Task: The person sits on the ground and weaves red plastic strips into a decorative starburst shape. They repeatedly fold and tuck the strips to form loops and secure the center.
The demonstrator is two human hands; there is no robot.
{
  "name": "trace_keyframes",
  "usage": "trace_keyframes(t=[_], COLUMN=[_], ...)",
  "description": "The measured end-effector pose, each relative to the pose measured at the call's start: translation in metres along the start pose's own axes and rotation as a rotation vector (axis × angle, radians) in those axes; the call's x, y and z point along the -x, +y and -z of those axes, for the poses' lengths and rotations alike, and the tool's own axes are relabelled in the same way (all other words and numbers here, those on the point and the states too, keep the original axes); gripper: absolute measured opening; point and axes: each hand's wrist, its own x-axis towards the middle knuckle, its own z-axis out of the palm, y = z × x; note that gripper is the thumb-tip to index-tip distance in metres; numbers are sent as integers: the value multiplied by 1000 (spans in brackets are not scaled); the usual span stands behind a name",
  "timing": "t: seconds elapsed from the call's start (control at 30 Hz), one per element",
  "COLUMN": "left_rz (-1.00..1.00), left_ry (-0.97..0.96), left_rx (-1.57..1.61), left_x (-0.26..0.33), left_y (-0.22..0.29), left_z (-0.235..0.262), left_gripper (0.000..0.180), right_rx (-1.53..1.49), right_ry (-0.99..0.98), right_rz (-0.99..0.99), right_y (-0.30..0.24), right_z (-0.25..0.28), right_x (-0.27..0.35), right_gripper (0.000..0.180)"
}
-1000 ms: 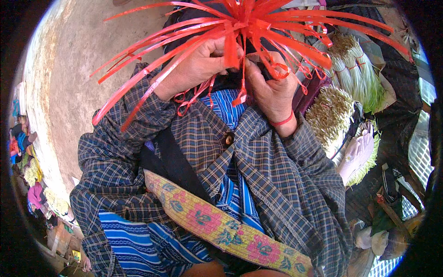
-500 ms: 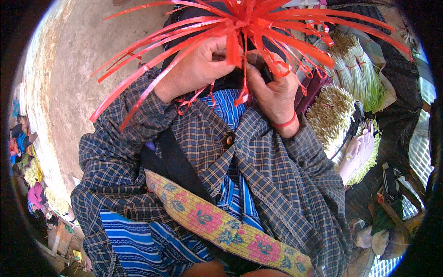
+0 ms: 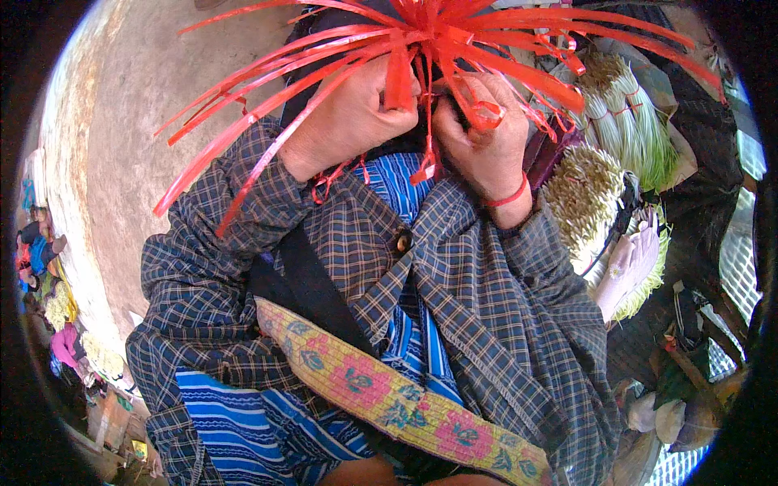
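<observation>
Strips: red plastic strips fanned at 12 o'clock | left hand clenched on one strip | right hand pinched, probably on another | tension is best kept even, loops kept untangled.

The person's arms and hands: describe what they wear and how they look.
Both forearms are covered by long sleeves of a dark grey-blue shirt with a fine pale check, loose and creased, ending at the wrists. The left hand is bare, with no glove. The right hand is bare too, with a thin red band round its wrist.
</observation>
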Motion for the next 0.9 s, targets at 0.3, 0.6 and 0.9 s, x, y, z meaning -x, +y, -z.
trace_keyframes(t=[0.3,0.6,0.9], left_rz=[13,-61,-63], left_ry=[-38,12,-71], left_rx=[85,-138,22], left_x=[0,1,-1], left_y=[6,7,17], left_z=[2,1,11], left_gripper=[10,14,13], right_rx=[-41,-118,69], right_ry=[-54,94,-129], right_rz=[-21,-169,49], right_y=[-6,-8,-2], right_z=[1,-1,4], right_x=[2,3,1], right_gripper=[17,16,22])
